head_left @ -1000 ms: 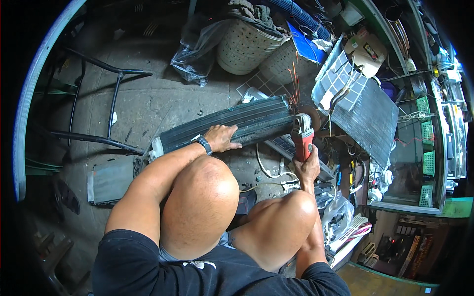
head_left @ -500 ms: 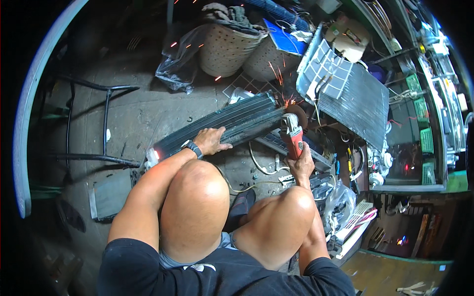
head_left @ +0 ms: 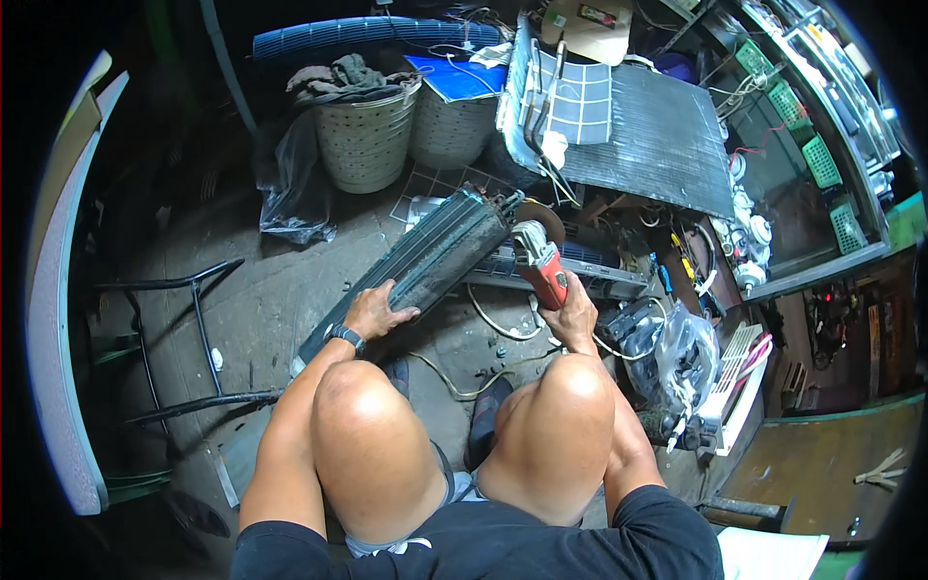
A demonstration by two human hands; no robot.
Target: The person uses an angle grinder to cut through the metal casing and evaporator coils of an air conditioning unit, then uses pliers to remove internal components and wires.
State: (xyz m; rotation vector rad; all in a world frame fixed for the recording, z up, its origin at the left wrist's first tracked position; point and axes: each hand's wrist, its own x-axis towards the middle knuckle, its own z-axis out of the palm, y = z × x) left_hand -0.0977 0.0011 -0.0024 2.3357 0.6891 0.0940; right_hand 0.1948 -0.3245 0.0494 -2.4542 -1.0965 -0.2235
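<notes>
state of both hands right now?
Left hand: on the dark finned block, thumb spread; firm grip can't be told.
Right hand: closed, holding the red angle grinder.

The person wears a black T-shirt point(head_left: 580, 541), its cloth plain and creased, with a small white print point(head_left: 413, 546) low on the front, too cut off to make out. The short left sleeve point(head_left: 280, 549) and right sleeve point(head_left: 667, 527) end above the elbows in straight hems. Light grey shorts point(head_left: 462, 485) show a darker edge at the left leg. A dark watch point(head_left: 348, 338) with a dark strap circles the left wrist. The right shoe point(head_left: 486, 420) is dark.
</notes>
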